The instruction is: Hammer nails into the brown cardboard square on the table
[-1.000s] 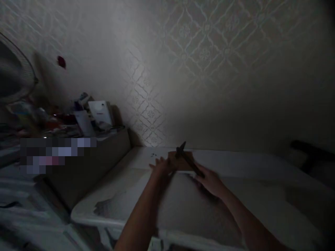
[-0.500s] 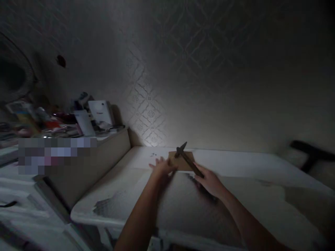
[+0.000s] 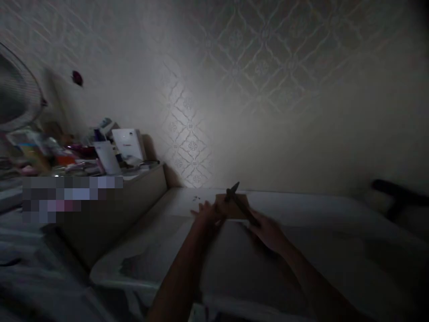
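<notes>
My right hand (image 3: 268, 230) is wrapped round the handle of a hammer (image 3: 241, 206). The hammer's dark head lies slanted over a small brown board (image 3: 238, 213) on the white tabletop (image 3: 284, 210). At the board's left edge is my left hand (image 3: 208, 215). Its outer fingers fan out to the left, while thumb and forefinger come together on the board near the lower end of the hammer head. Whatever is between them is too dark and small to make out. Several tiny dark pieces (image 3: 196, 198) lie on the tabletop beyond my left hand.
On the left, a higher white cabinet (image 3: 134, 197) carries a white box (image 3: 129, 144), a white tube (image 3: 107, 157) and other clutter. A round mirror (image 3: 16, 89) stands at the far left. Patterned wall (image 3: 261, 89) rises behind the table. A dark blurred object (image 3: 398, 197) is at the right.
The lower part of the view has become darker and the wall brighter. Both hands, the hammer and the board stay in nearly the same places.
</notes>
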The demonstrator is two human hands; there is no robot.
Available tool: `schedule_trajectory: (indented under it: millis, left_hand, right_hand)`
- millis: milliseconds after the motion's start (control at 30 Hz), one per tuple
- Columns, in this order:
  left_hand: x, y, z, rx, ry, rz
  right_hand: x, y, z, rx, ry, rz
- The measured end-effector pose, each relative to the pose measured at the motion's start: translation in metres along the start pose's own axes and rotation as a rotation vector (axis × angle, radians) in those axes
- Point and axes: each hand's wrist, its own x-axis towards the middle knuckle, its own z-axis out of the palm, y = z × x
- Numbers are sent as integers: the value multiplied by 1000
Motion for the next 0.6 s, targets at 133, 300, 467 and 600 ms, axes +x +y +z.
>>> schedule_trajectory:
  millis: [133, 300, 467, 600]
  left_hand:
    - [-2, 0, 0, -24, 12, 7]
    - [-1, 0, 2, -26, 30, -3]
    - [1, -1, 3, -15, 15, 1]
    - [0, 0, 1, -15, 6, -12]
  right_hand:
    - [1, -1, 0, -1, -5, -37]
    - [1, 0, 0, -38, 1, -13]
    - [0, 1, 2, -33, 8, -20]
    - [1, 0, 2, -22, 30, -39]
